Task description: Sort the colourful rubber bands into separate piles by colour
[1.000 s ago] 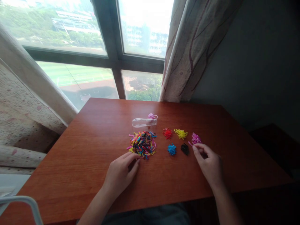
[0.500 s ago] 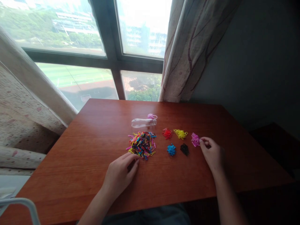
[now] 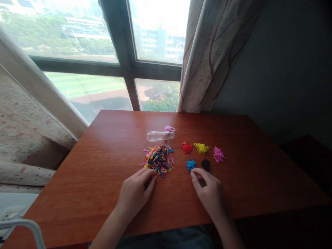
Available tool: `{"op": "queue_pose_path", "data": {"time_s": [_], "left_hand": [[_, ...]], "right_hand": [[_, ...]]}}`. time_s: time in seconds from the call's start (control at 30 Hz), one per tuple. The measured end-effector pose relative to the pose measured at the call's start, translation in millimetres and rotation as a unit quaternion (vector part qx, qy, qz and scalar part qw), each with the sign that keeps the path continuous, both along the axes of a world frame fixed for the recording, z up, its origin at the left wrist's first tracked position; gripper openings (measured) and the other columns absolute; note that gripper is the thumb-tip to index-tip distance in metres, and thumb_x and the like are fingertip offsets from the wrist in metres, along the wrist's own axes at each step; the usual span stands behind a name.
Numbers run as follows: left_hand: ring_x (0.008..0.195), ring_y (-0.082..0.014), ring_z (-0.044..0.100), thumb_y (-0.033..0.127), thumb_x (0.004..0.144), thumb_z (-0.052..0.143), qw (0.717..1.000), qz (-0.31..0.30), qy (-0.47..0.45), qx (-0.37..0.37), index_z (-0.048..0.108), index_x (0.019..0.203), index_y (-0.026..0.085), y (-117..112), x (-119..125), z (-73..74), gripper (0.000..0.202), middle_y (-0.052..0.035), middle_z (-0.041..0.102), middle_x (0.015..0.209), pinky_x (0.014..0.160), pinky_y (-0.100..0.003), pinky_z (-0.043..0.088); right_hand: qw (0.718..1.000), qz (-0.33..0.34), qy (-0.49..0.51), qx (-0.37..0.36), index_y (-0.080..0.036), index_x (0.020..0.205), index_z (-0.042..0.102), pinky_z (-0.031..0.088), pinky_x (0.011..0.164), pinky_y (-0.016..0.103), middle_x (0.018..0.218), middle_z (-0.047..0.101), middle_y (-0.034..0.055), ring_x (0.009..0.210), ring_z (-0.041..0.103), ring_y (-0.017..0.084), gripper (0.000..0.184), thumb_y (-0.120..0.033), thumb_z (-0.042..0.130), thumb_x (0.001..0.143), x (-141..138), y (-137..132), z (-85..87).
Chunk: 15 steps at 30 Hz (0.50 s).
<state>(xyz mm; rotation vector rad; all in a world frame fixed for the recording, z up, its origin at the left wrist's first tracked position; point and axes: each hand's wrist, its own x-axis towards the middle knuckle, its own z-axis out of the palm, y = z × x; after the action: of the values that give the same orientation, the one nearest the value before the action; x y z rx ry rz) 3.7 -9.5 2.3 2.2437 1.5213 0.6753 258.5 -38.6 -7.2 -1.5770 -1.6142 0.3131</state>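
Note:
At the near edge of a mixed pile of coloured rubber bands (image 3: 158,158) rests my left hand (image 3: 136,188). Its thumb and forefinger are pinched together; whatever is between them is too small to make out. My right hand (image 3: 209,186) is closed in a pinch at the near side of the small blue rubber band pile (image 3: 191,164), and I cannot tell whether it holds a band. Just beyond its knuckles lies a black pile (image 3: 205,164). Farther back are a red pile (image 3: 186,147), a yellow pile (image 3: 201,148) and, to the right, a pink pile (image 3: 219,154).
A clear plastic bottle (image 3: 160,136) lies on its side behind the mixed pile, with a pink looped cap (image 3: 169,128) beside it. The wooden table (image 3: 103,152) reaches to the window. Curtains (image 3: 198,69) hang at both sides. A white curved bar (image 3: 28,224) stands at lower left.
My right hand has left the pink pile and moved left to the blue one. My left hand stays by the mixed pile. The whole view has shifted slightly.

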Motion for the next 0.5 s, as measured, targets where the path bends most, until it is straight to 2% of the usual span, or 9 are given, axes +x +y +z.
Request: {"op": "queue_pose_path", "data": {"time_s": [0.1, 0.17, 0.33, 0.5], "left_hand": [[0.074, -0.0142, 0.066, 0.026, 0.092, 0.052, 1.000, 0.018, -0.016, 0.007, 0.062, 0.106, 0.025, 2.5, -0.1, -2.0, 0.017, 0.0005, 0.071, 0.090, 0.065, -0.023, 0.047], [0.073, -0.0137, 0.065, 0.025, 0.091, 0.053, 0.999, 0.022, -0.022, 0.010, 0.061, 0.109, 0.025, 3.4, 1.2, -2.0, 0.019, 0.0008, 0.070, 0.089, 0.065, -0.023, 0.047], [0.071, -0.0128, 0.063, 0.025, 0.093, 0.050, 1.000, -0.008, -0.014, 0.001, 0.063, 0.100, 0.025, -1.1, 14.4, 2.8, 0.014, 0.0012, 0.068, 0.085, 0.063, -0.022, 0.044], [0.072, -0.0146, 0.064, 0.029, 0.094, 0.050, 0.999, -0.008, 0.044, 0.005, 0.064, 0.088, 0.024, -5.9, 27.4, 6.3, 0.016, 0.0007, 0.067, 0.082, 0.061, -0.024, 0.041]], "right_hand": [[0.998, 0.064, -0.003, -0.014, -0.020, 0.091, 0.067, 0.049, 0.063, 0.023, 0.078, 0.070, 0.0021, 0.066, 0.065, 0.015, 0.017, -0.024, 0.051, 0.093, -19.9, -2.5, -5.7], [0.996, 0.082, -0.013, -0.016, -0.021, 0.090, 0.067, 0.049, 0.065, 0.025, 0.079, 0.070, 0.0020, 0.068, 0.065, 0.016, 0.015, -0.022, 0.052, 0.093, -24.2, -2.3, -9.2], [0.995, 0.091, -0.014, -0.024, -0.021, 0.092, 0.066, 0.048, 0.067, 0.025, 0.081, 0.070, 0.0019, 0.071, 0.066, 0.016, 0.014, -0.020, 0.051, 0.093, -21.4, -2.5, -12.2], [0.995, 0.089, -0.022, -0.027, -0.021, 0.091, 0.065, 0.048, 0.069, 0.026, 0.083, 0.071, 0.0018, 0.073, 0.066, 0.017, 0.014, -0.020, 0.051, 0.093, -21.6, -3.6, -11.2]]}}
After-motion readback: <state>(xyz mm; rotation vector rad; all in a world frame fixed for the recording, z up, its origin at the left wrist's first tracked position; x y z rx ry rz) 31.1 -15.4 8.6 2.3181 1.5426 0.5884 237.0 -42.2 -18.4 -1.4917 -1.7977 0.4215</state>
